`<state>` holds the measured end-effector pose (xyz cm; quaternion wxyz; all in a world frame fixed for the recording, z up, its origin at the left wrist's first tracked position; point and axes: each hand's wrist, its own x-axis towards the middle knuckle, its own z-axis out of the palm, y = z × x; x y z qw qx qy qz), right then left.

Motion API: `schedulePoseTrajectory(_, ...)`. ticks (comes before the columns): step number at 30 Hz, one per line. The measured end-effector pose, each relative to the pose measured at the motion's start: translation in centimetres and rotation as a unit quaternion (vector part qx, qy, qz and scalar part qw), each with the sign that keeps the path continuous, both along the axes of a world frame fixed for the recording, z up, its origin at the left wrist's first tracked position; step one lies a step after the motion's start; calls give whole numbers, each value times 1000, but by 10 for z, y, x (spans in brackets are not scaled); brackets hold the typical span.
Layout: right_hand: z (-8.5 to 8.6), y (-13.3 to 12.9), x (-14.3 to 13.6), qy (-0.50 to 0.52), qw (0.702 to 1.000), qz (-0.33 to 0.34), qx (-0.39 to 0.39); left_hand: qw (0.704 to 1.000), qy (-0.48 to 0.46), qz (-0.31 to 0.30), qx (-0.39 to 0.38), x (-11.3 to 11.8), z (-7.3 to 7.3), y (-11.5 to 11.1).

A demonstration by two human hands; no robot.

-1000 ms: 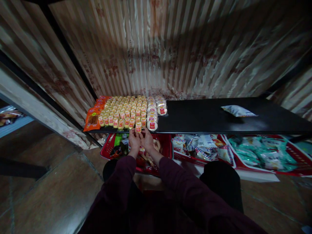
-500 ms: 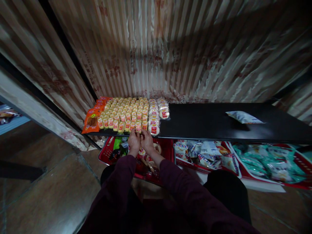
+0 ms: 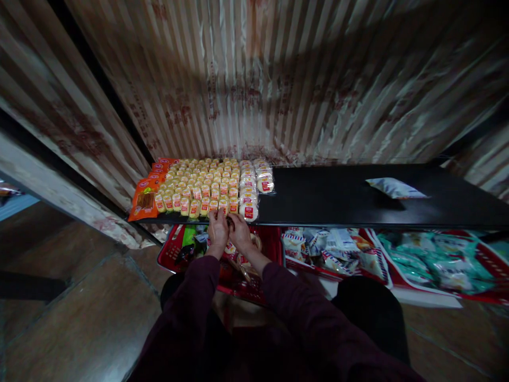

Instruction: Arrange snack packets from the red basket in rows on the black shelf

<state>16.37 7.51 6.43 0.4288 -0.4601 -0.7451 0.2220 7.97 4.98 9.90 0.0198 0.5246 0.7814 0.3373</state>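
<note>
Both hands are together at the front edge of a black shelf (image 3: 318, 199). My left hand (image 3: 218, 232) has its fingers curled just in front of small packs of yellow snack cakes (image 3: 204, 206), standing in close rows. Beside it, my right hand (image 3: 239, 234) is also closed, its fingertips close to the left hand's. Whatever lies between the fingers is hidden. Right of the yellow packs are clear packs of round white cakes (image 3: 249, 211). Orange snack bags (image 3: 145, 199) line the left end.
Below the shelf are a red basket (image 3: 169, 254) with mixed packs under my forearms, a basket of white striped packs (image 3: 336, 246) and a basket of green packs (image 3: 441, 260). One white packet (image 3: 395, 188) lies on the shelf's right side. A striped curtain (image 3: 254, 95) hangs behind.
The view has shifted slightly, so the shelf sits a little further left. My hands stay at the front edge, fingertips slightly lower against the front row of yellow packs.
</note>
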Motion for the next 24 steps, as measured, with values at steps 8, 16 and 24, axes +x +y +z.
schedulePoseTrajectory(8, 10, -2, 6, -80, 996, -10, -35, 1000, 22, -12, 17, -2, -6, 1)
schedulePoseTrajectory(16, 3, 7, 0, -23, 999, 14, -32, 999, 36, -3, -14, -1, -3, 5)
schedulePoseTrajectory(24, 7, 13, -1, -35, 999, 15, -31, 1000, 17, -6, -21, -1, -9, 12)
